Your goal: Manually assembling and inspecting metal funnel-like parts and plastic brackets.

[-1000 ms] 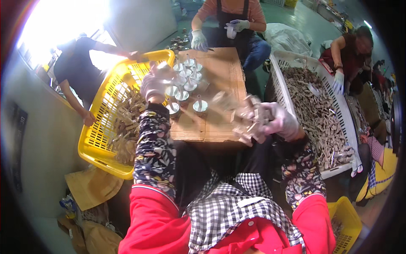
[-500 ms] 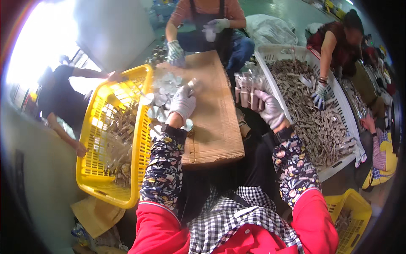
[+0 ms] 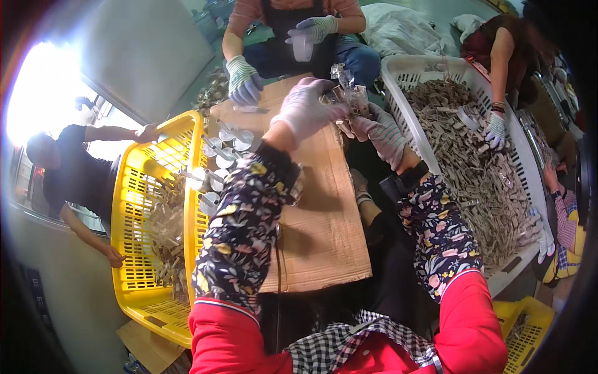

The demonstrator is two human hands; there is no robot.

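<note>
A bunch of small blocky pieces (image 3: 350,103), some glassy, was clamped in the gloved right hand (image 3: 383,134) by the far right edge of the ridged cardboard (image 3: 324,230); the left hand (image 3: 305,111) met it, grip unclear to me. Several round stemmed discs (image 3: 243,140) crowded left. Around stood two yellow plastic baskets (image 3: 149,321), one white basket (image 3: 436,64).

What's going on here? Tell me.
The person's right hand holds a cluster of small pieces near the right edge of the cardboard, the left hand close against it. Shiny discs with stems are grouped at left. A yellow basket and a white crate hold loose pieces. Opposite, a co-worker's hand holds a pale roll.
</note>
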